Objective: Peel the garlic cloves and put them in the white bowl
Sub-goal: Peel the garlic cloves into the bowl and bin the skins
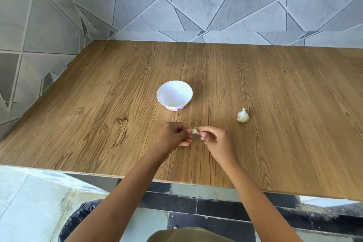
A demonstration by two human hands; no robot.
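Garlic clove (194, 131): pinched between left grip (173, 133) and right grip (218, 139), fingertips of both curled onto it, held over the counter (275, 84) near its front edge. White bowl (173, 92): set upright just beyond the hands; pink printed band at its base, print too small to be read. Garlic bulb (243, 116): laid on the counter, right of the bowl, apart from it.

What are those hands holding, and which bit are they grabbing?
One garlic clove: the left hand pinches its left end, the right hand pinches its right end.
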